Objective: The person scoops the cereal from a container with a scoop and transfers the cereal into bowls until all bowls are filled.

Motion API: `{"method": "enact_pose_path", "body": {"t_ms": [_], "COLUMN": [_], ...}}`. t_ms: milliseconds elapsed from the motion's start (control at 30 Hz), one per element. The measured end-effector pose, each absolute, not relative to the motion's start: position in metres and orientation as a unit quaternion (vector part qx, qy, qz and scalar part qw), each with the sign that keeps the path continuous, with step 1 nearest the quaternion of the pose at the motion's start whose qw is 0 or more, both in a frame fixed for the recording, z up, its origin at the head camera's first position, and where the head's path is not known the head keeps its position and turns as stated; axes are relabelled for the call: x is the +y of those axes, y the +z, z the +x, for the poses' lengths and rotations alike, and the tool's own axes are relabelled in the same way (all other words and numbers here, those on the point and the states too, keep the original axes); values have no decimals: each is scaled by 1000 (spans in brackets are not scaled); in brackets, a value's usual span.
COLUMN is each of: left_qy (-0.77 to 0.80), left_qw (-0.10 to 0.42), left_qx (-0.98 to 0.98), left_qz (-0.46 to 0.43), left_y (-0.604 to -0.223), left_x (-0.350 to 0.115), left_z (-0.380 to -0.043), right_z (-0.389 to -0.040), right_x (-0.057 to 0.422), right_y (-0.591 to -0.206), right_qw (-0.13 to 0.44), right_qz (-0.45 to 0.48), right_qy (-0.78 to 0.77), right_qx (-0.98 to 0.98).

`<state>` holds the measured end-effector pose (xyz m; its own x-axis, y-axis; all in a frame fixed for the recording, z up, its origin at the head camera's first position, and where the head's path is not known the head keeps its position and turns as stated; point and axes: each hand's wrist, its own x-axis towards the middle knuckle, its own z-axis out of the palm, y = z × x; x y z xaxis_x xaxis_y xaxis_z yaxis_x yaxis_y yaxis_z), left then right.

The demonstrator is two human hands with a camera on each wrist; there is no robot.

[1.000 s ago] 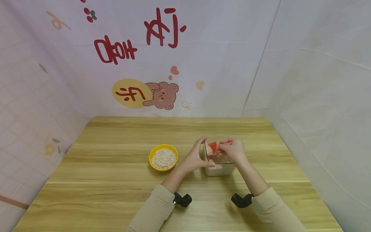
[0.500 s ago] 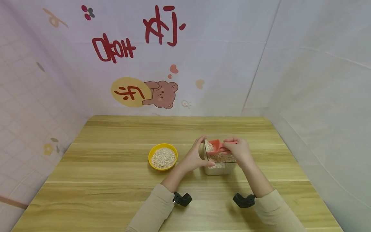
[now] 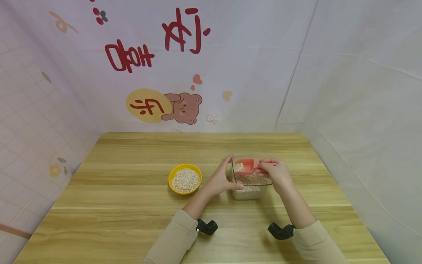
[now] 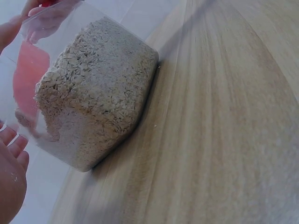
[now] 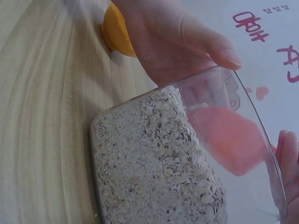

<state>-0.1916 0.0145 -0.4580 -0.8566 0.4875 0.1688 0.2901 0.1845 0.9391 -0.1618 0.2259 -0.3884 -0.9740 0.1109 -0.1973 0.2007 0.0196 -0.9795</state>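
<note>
A clear plastic container (image 3: 242,195) partly filled with oats (image 5: 154,154) stands on the table. My left hand (image 3: 221,180) holds its left side, with the thumb at the near rim and the fingers toward the far side. Inside the container's mouth, above the oats, is a pinkish-red scoop (image 3: 248,166) with some oats at its left end. My right hand (image 3: 278,173) pinches the scoop's handle over the container's right side. Through the clear wall the scoop (image 4: 30,74) also shows in the left wrist view.
Left of the container stands a yellow bowl (image 3: 170,182) heaped with oats. The wooden table (image 3: 115,205) meets a printed cloth wall (image 3: 250,66) behind and plain white cloth at the right. A few loose flakes lie near the container.
My right hand has drawn the scoop a little to the right, and more of the scoop shows above the oats. My left hand has stayed on the container.
</note>
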Motion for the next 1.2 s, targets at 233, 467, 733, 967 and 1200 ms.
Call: {"method": "enact_pose_path", "body": {"t_ms": [233,467,733,967,1200], "left_qy": [588,582,565,549,535], "left_qw": [86,99,98,92,73], "left_qx": [764,766,778,789,801], "left_qz": [252,255,257,261,259], "left_y": [-458,-457,-453,-449,-444], "left_x": [14,14,13,10,5], "left_z": [-190,-190,-189,-188,-185], "right_z": [-160,-157,-155,-152,-151], "right_x": [231,234,235,235,233], "right_y": [-392,-394,-391,-384,-378], "right_qw": [30,21,9,3,-5], "right_qz": [99,96,97,100,97], "right_qy": [-709,-723,-730,-739,-741], "right_qx": [698,684,677,666,665]}}
